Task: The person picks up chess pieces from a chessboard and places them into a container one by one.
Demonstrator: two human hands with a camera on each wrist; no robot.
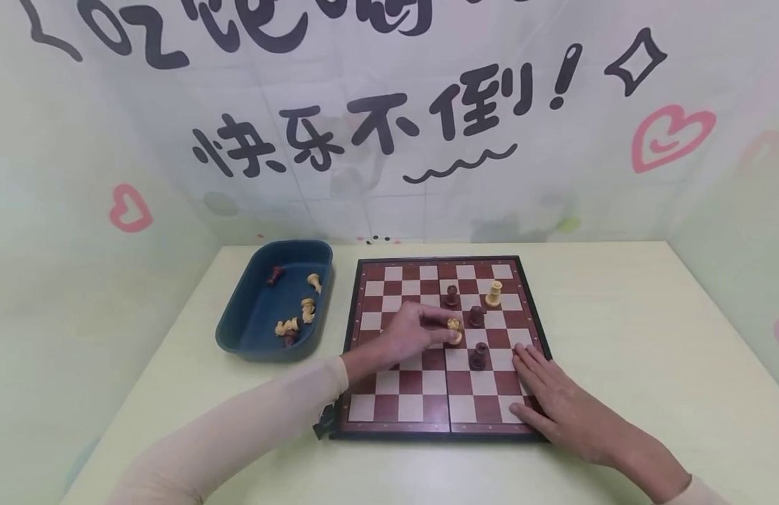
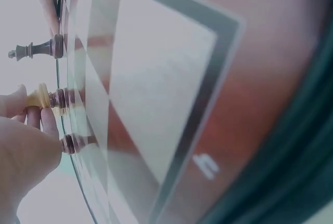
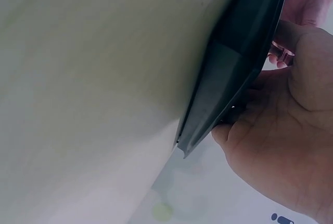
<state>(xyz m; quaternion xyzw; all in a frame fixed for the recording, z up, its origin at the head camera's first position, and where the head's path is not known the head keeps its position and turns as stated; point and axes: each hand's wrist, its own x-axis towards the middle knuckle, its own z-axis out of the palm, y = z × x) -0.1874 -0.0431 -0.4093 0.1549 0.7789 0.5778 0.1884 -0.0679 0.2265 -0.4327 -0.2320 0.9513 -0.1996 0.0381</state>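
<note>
My left hand (image 1: 409, 331) reaches over the chessboard (image 1: 422, 405) and pinches a cream chess piece (image 1: 454, 331) between thumb and fingers, close over the squares. In the left wrist view the cream piece's wide base (image 2: 43, 96) shows beside a dark piece. Dark chess pieces stand upright around it: one behind (image 1: 451, 296), one to the right (image 1: 477, 316) and a taller one (image 1: 479, 356) in front. A cream piece (image 1: 493, 294) stands farther back. My right hand (image 1: 556, 393) rests on the board's right edge, its fingers stretched over the border squares.
To the left of the board stands a blue bin (image 1: 238, 330) holding several cream and dark chess pieces lying on their sides. The pale table (image 1: 641, 337) meets a printed cloth wall (image 1: 376, 203) at its back edge.
</note>
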